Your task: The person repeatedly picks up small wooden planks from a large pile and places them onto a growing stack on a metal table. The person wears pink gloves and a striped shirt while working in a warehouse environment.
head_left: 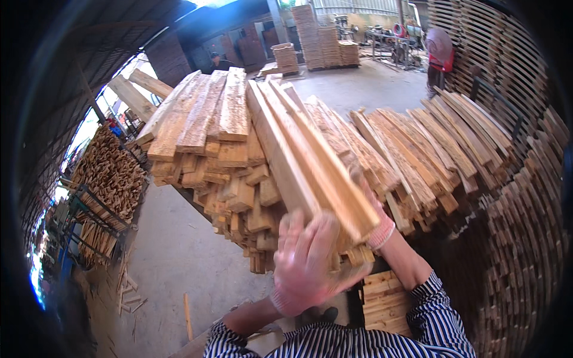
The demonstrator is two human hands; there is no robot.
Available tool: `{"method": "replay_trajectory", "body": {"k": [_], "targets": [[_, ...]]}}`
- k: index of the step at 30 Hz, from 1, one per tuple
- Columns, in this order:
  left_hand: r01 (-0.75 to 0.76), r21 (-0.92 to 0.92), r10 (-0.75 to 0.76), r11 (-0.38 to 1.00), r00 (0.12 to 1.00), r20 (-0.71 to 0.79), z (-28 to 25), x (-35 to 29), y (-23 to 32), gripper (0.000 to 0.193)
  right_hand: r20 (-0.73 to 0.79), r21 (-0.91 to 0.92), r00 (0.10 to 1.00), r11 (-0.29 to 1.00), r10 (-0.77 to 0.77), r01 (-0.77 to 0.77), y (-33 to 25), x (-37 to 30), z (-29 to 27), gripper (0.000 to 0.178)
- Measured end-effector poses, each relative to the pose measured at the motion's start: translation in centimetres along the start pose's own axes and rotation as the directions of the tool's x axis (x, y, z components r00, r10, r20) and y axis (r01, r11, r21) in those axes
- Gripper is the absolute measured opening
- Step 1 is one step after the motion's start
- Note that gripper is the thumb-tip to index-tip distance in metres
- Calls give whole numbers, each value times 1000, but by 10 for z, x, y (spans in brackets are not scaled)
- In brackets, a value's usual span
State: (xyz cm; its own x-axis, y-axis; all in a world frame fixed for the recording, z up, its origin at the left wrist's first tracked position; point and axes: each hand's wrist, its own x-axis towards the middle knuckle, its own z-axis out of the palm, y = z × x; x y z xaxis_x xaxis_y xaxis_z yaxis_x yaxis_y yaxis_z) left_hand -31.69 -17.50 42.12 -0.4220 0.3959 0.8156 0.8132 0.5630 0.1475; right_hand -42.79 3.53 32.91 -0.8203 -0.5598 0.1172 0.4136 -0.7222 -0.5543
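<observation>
A large stack of rough wooden boards (239, 119) lies in front of me, cut ends toward me. In its middle, a few long boards (322, 173) slope down toward my body, smeared by motion. My left hand (305, 259), in a pinkish work glove, is against the near ends of these boards, its fingers stretched upward and blurred. My right hand (377, 218), in a similar glove, grips the right side of the same boards. Part of its palm and fingers is hidden behind the wood.
More boards (412, 149) lie to the right, beside tall slatted stacks (519, 250). Pale boards (385, 304) lie below my right arm. Wood offcuts (110, 173) are heaped at left. A person (219, 61) is far back; another in a wide hat (439, 45) stands back right.
</observation>
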Motion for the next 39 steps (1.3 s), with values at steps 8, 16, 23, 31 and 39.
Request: {"method": "replay_trajectory", "body": {"k": [8, 16, 23, 31, 39], "targets": [[675, -699, -649, 236, 645, 404, 39, -56, -43, 73, -235, -507, 969, 860, -82, -50, 69, -124, 95, 118], [520, -649, -495, -555, 421, 760, 96, -147, -5, 67, -324, -945, 929, 113, -178, -307, 108, -244, 67, 118], [588, -613, -162, -528, 639, 752, 182, -184, 45, 83, -399, -916, 730, 203, -555, -346, 136, -330, 29, 114], [914, -262, 224, 310, 197, 954, 307, -219, 128, 55, -709, -674, 263, 518, -655, -527, 168, -437, -66, 94], [860, 252, 531, 445, -480, 699, 490, -340, 169, 65, -801, -530, -110, 782, -589, -330, 346, -487, -284, 103]]}}
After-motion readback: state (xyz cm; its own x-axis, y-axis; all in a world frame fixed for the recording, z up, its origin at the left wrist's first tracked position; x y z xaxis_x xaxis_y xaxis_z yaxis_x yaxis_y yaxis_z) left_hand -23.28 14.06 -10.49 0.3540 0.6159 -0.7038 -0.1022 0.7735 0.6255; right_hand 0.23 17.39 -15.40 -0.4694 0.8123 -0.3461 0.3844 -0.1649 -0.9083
